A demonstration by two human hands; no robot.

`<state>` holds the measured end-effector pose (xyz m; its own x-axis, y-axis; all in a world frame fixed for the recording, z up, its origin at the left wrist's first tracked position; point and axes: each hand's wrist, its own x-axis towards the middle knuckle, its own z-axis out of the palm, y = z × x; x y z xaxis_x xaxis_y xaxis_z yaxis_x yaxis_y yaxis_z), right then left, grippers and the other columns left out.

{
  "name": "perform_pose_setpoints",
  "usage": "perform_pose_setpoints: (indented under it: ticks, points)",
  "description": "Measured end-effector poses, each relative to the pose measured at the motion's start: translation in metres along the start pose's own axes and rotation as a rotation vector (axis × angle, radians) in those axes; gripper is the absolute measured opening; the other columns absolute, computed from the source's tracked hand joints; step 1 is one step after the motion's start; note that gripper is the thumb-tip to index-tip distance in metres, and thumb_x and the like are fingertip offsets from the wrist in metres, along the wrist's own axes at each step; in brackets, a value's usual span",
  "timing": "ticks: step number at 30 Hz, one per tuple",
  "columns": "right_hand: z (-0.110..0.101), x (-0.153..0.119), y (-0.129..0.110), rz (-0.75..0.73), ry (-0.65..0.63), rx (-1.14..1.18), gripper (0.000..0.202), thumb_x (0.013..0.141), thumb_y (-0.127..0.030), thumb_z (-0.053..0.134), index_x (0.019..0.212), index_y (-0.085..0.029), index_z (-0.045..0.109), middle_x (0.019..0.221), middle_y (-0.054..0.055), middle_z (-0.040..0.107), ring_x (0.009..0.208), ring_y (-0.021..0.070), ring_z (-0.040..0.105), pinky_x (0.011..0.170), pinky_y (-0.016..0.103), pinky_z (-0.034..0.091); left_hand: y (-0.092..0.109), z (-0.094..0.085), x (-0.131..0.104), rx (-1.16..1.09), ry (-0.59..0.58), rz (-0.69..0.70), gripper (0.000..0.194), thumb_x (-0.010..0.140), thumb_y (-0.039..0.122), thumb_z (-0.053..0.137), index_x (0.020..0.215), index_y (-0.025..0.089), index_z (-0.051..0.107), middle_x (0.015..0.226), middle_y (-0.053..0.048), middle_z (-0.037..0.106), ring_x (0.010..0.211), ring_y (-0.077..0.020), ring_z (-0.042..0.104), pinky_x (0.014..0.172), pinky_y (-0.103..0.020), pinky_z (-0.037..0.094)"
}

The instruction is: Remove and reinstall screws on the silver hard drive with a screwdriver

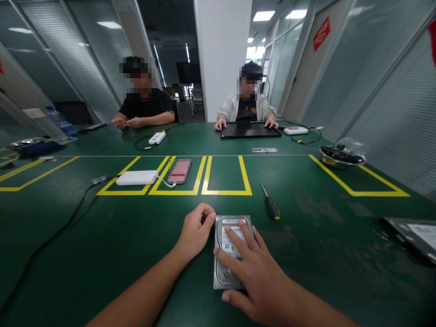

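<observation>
Green worktop (102, 254), screwdriver (271, 207) idle, hard drive (227, 244) seemingly still lidded; right hand (255, 272) splayed on top, left hand (196, 230) curled, grip unclear tbh.

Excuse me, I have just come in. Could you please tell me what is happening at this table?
A person's right hand is spread over a hard drive lying flat on the green table. Their left hand, fingers bent, is at its far left corner. A screwdriver lies beyond the drive, to the right, and no hand holds it. Across the table, a person in a light jacket has both hands on a flat black panel.
</observation>
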<state>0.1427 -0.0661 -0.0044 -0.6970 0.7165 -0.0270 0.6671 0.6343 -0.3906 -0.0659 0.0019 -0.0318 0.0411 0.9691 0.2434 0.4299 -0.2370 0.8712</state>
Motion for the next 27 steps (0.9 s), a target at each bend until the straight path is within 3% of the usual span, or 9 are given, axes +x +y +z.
perform_pose_setpoints:
  ticks: [11,19,27]
  points:
    - [0.012,0.0,0.004,-0.026,0.074,-0.029,0.081,0.084,-0.052,0.068,0.153,-0.037,0.029,0.16,0.01,0.005,0.143,0.0488,-0.005,0.107,0.077,0.006,0.0,-0.002,0.003,-0.02,-0.047,-0.023,0.016,0.089,0.031,0.057,0.085,0.017,0.063,0.074,0.0,0.062,0.067,-0.0148,0.057,0.062,-0.024,0.043]
    - [0.015,-0.001,0.004,-0.016,0.045,-0.061,0.089,0.088,-0.057,0.06,0.158,-0.02,0.019,0.16,0.01,-0.002,0.143,0.0457,-0.009,0.111,0.074,0.004,-0.004,-0.003,0.002,-0.008,0.008,-0.044,0.015,0.084,0.03,0.061,0.081,0.016,0.064,0.065,0.002,0.059,0.058,-0.0121,0.052,0.054,-0.021,0.039]
    - [0.014,0.001,0.004,-0.004,0.033,-0.069,0.089,0.086,-0.056,0.061,0.158,-0.022,0.021,0.16,0.008,-0.004,0.143,0.0457,-0.009,0.111,0.073,0.005,-0.006,-0.003,0.003,-0.002,0.006,-0.046,0.018,0.086,0.034,0.062,0.084,0.016,0.065,0.067,0.002,0.061,0.059,-0.0127,0.054,0.056,-0.022,0.041]
